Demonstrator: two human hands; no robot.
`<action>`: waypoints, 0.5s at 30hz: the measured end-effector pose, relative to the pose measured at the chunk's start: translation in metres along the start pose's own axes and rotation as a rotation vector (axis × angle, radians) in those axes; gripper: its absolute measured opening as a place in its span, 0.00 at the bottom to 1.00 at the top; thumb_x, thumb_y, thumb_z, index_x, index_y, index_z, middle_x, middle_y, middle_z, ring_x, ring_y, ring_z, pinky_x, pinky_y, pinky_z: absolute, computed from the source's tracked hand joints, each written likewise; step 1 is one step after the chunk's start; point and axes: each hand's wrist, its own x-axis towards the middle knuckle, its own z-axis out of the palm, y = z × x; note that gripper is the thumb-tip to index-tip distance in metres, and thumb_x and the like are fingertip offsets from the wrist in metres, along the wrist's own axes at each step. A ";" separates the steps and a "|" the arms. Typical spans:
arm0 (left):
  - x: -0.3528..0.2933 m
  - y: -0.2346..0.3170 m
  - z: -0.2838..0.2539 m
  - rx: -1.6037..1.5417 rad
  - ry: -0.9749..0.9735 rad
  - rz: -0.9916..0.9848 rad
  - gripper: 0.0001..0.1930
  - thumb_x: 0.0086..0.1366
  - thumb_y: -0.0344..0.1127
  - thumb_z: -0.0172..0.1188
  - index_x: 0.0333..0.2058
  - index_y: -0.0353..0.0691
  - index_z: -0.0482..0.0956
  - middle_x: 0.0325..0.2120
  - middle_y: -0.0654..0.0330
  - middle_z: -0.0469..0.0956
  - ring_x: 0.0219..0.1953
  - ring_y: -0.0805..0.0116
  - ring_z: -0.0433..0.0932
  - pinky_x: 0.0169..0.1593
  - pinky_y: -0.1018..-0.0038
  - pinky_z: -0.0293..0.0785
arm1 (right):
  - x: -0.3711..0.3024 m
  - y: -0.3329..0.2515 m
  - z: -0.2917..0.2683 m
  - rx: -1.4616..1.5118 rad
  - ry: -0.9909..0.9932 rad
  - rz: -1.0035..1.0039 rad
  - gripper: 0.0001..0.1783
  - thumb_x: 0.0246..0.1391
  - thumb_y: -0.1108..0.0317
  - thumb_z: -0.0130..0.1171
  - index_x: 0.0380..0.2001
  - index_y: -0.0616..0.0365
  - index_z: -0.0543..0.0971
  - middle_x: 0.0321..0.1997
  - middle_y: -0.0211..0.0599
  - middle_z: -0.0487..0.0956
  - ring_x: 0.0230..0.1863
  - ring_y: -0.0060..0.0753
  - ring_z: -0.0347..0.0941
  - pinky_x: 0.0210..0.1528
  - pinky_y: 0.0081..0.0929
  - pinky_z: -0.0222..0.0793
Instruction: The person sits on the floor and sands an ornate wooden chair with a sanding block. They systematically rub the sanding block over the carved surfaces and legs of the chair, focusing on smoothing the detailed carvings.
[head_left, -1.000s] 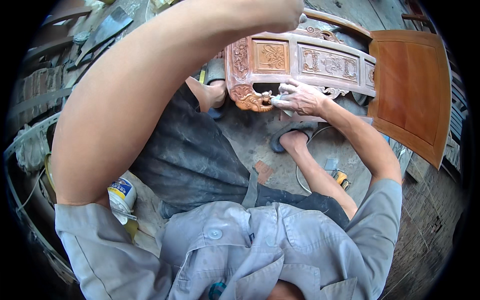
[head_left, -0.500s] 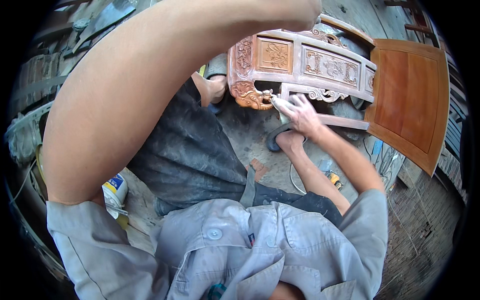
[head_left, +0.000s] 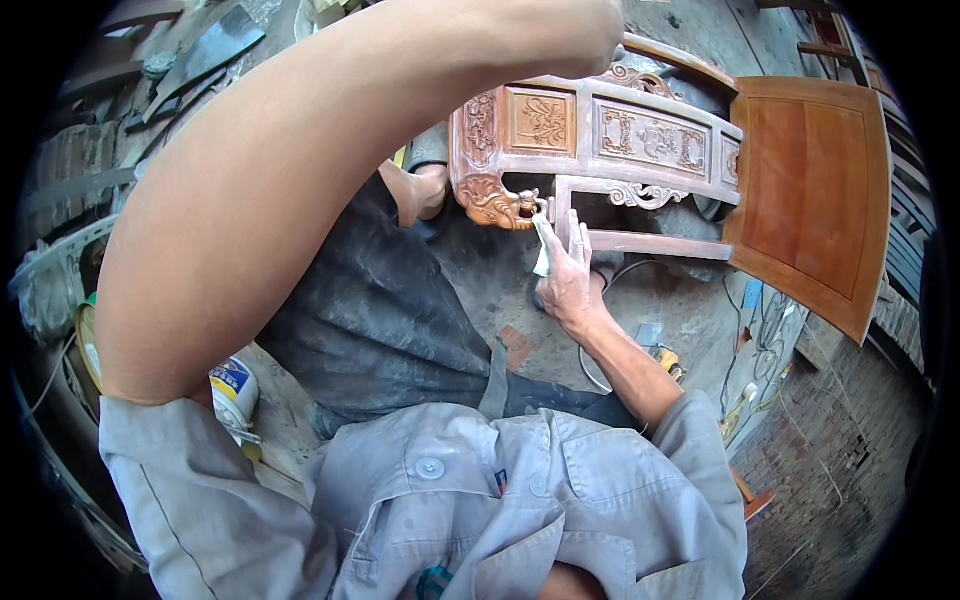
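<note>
A carved wooden piece of furniture [head_left: 585, 165], dusted white in places, lies in front of me, its smooth brown panel [head_left: 810, 185] at the right. My right hand [head_left: 568, 285] pinches a small pale sheet [head_left: 544, 262], perhaps sandpaper, against a pale upright rail. Just left of those fingers is a carved brown corner scroll [head_left: 490, 205]. My left arm sweeps across the upper left, and my left hand [head_left: 602, 40] is at the furniture's far edge. Its fingers are hidden behind the arm and wrist.
A white and blue tub [head_left: 233, 390] stands by my left elbow. Cables [head_left: 770, 345] and a yellow power tool [head_left: 668, 365] lie on the floor to the right. Boards and scrap crowd the left side. My legs in dark cloth are below the furniture.
My right hand has drawn down and slightly left, toward me, with the pale sheet, its fingers now straighter. The left arm has shifted slightly.
</note>
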 end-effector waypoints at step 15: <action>0.006 0.003 0.009 0.074 0.007 0.062 0.13 0.63 0.37 0.59 0.38 0.36 0.89 0.34 0.42 0.87 0.38 0.43 0.87 0.44 0.55 0.84 | 0.035 0.036 -0.026 0.038 -0.175 -0.219 0.41 0.43 0.80 0.56 0.66 0.49 0.77 0.65 0.44 0.79 0.75 0.54 0.64 0.81 0.58 0.48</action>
